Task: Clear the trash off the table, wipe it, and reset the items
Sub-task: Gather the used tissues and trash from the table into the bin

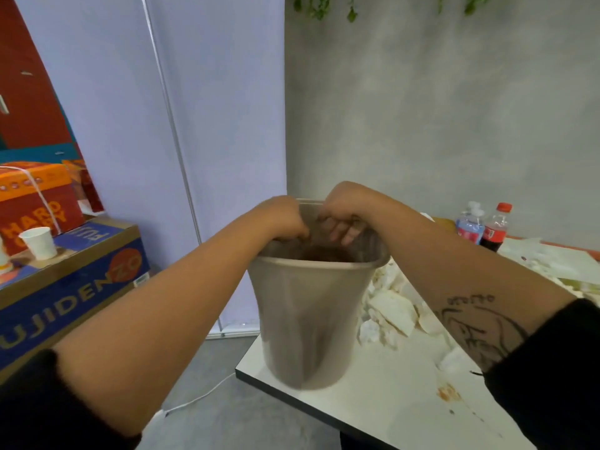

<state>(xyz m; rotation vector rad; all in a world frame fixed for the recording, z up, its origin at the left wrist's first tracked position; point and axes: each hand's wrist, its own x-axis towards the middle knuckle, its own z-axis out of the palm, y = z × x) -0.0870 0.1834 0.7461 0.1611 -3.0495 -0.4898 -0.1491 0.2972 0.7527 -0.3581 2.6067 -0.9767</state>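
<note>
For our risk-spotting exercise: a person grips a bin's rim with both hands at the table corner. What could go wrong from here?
1. The bin is at the corner of the table, held only at its rim by the left hand and right hand; it might tip or drop off the edge.
2. Crumpled paper swept toward it could miss and scatter onto the floor.

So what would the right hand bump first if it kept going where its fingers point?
The right hand curls down into the bin, so probably the brownish stuff inside; depth is unclear.
</note>
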